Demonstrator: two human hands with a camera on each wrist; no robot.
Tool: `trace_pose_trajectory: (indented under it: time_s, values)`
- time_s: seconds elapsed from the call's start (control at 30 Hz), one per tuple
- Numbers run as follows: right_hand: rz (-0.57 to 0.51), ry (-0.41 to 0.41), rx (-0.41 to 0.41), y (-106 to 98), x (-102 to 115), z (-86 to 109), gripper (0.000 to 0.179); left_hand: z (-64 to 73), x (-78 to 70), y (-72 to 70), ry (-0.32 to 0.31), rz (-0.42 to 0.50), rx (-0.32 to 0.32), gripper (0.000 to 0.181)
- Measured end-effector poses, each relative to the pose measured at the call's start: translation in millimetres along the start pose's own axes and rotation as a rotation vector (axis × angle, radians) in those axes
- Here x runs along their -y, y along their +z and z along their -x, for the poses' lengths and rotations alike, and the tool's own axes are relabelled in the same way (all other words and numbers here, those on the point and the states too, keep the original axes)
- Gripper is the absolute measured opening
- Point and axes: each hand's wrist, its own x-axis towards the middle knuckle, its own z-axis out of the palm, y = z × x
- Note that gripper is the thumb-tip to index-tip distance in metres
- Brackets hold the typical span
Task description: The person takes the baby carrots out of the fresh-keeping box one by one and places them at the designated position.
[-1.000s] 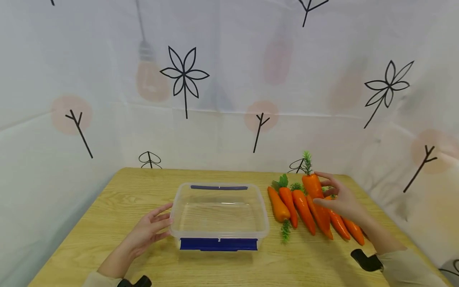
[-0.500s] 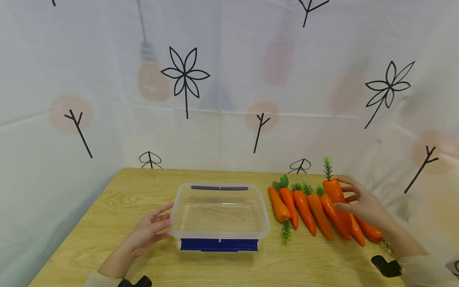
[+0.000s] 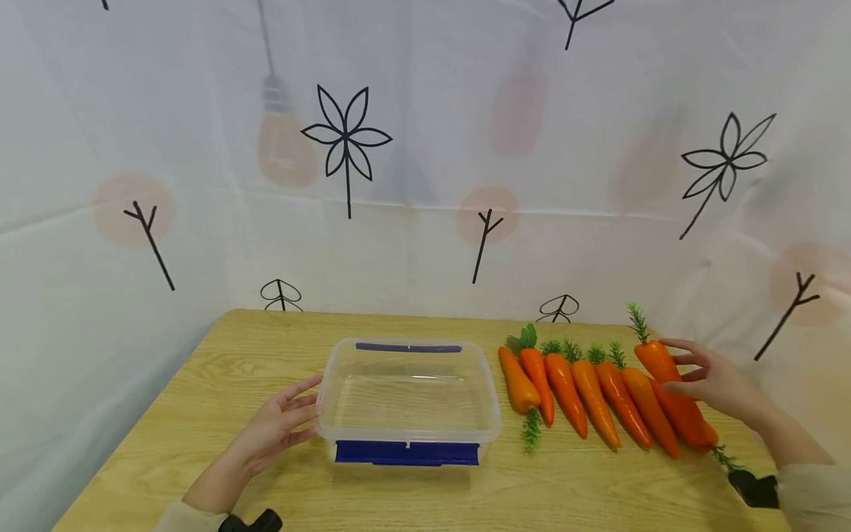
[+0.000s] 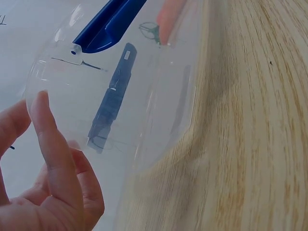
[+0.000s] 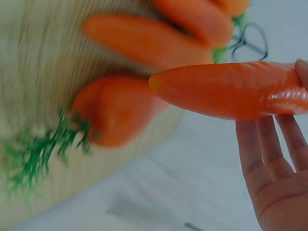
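Observation:
My right hand (image 3: pixel 721 380) holds an orange carrot (image 3: pixel 654 360) with a feathery green top, thumb on one side and fingers on the other. The carrot's tip is off the table in the right wrist view, its top end out of that frame. Below it lies another carrot (image 5: pixel 120 110), turned the other way, its leaves towards the table's front. My left hand (image 3: pixel 272 436) rests its fingers against the left wall of a clear plastic food container (image 3: pixel 493 391) with blue latches. In the left wrist view, one fingertip (image 4: pixel 42 98) touches the wall near the rim.
Several carrots (image 3: pixel 595 403) lie side by side right of the container, tops mostly towards the back. The leftmost carrot (image 3: pixel 518 380) points the opposite way. A wooden table (image 3: pixel 266 347) carries everything, with a printed white cloth (image 3: pixel 425 251) hanging behind and at the sides.
My right hand has carried its carrot rightwards and nearer, from over the row's middle to its right end, uncovering carrots beneath. My left hand and the container have stayed put.

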Motion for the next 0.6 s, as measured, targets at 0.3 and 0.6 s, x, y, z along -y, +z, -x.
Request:
trace_pose_trajectory:
  time_s: [0.3, 0.6]
  values:
    - [0.044, 0.026, 0.047, -11.0, -37.3, 0.9, 0.071, 0.7, -0.9, -1.9, -0.002, -0.001, -0.012, 0.066]
    - [0.095, 0.030, 0.051, -7.4, -65.9, 3.6, 0.061, 2.1, -1.5, -2.4, -0.003, 0.000, -0.014, 0.068]
